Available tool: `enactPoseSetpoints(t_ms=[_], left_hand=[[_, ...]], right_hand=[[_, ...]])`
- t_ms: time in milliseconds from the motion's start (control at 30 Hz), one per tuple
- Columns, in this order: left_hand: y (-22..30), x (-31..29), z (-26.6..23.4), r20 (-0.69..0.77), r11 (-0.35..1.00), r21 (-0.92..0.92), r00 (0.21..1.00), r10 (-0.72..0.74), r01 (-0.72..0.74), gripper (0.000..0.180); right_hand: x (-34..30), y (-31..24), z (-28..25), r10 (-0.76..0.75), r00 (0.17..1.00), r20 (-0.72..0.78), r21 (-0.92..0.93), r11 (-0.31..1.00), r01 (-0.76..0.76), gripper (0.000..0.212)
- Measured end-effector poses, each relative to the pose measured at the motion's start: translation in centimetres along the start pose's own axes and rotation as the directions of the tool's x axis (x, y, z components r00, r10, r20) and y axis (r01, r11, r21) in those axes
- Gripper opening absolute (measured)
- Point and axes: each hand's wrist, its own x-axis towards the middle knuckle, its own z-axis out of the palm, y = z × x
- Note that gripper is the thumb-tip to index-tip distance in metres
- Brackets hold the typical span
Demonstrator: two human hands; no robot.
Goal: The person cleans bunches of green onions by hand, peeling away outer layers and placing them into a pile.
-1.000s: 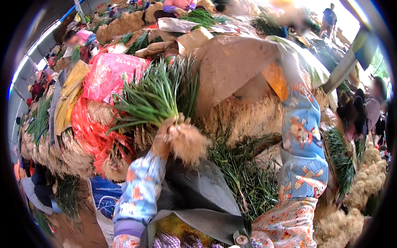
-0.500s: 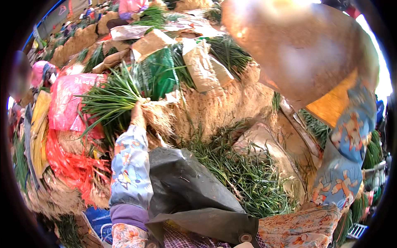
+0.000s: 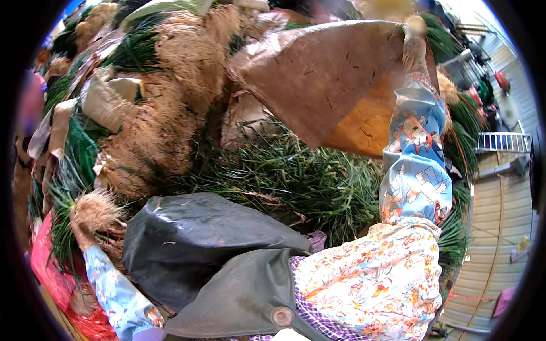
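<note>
My left hand (image 3: 85, 236) is at the lower left, closed around a bundle of green onions (image 3: 91, 211) just below its pale tangled roots, the green leaves trailing down and left. My right hand (image 3: 415, 40) is raised at the top right, gripping the edge of a large brown sheet of paper or cardboard (image 3: 324, 79) and holding it lifted above the heap. Both forearms wear patterned cloth sleeves. Under the lifted sheet lies a thick layer of loose green onion leaves (image 3: 296, 176).
A dark green apron or tarp (image 3: 199, 238) covers my lap in front. More rooted onion bundles (image 3: 176, 85) and pale sacks (image 3: 108, 96) pile up at the upper left. A red plastic bag (image 3: 48, 273) lies at the lower left. Wooden flooring (image 3: 495, 227) and a metal rack (image 3: 503, 142) are on the right.
My view has swung right. My left hand with the onion bundle has dropped to the lower left, and my right hand has lifted the brown sheet higher, uncovering more greens.
</note>
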Motion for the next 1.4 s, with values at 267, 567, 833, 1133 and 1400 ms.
enactPoseSetpoints(t_ms=[267, 567, 833, 1133, 1400], left_hand=[[3.3, -0.8, 0.3, -0.033, 0.993, 0.080, 0.996, 0.085, -0.082, 0.036], [4.2, -1.5, 1.8, -0.011, 0.988, 0.110, 0.994, 0.109, -0.107, 0.036], [5.7, -3.3, 1.4, -0.004, 0.984, 0.082, 0.987, 0.159, -0.158, 0.036], [10.5, -11.9, 8.0, 0.138, 0.915, -0.224, 0.918, 0.371, -0.336, 0.036], [1.8, -9.0, 14.5, 0.310, 0.869, -0.493, 0.943, 0.121, 0.051, 0.033]], right_hand=[[-8.4, 13.3, 13.0, 0.298, 0.931, 0.212, -0.250, 0.937, -0.244, 0.028], [-15.5, 17.0, 19.4, 0.424, 0.841, 0.336, -0.409, 0.870, -0.276, 0.030], [-15.9, 16.6, 22.2, 0.442, 0.806, 0.395, -0.489, 0.844, -0.223, 0.032], [-5.3, 10.3, 20.4, 0.220, 0.967, 0.129, -0.527, 0.841, -0.121, 0.035], [-5.8, -34.4, 30.2, -0.745, 0.568, 0.351, 0.485, 0.663, 0.570, 0.027]])
